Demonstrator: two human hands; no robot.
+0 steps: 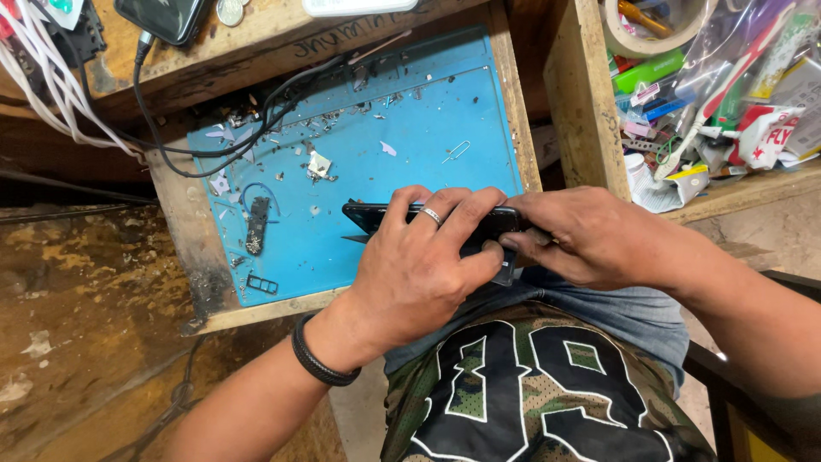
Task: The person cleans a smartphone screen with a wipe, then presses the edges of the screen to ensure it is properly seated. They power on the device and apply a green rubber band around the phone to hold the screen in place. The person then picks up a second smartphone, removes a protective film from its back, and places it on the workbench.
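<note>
A black smartphone [368, 216] is held on edge above the near part of a blue work mat [410, 128]. My left hand [419, 265], with a ring and a black wristband, wraps over the phone's top edge from the near side. My right hand [590, 235] pinches the phone's right end, fingertips pressed against it next to the left thumb. A thin dark tip [353, 239] sticks out under the phone's left end. Most of the phone is hidden by my fingers.
Small parts litter the mat: a dark strip component [256, 224], a SIM tray [262, 283], a SIM pin [456, 152], screws and scraps. Black cables [214, 152] cross the mat's far left. A wooden compartment with pens and tape [718, 85] lies right. Another phone [162, 17] rests far left.
</note>
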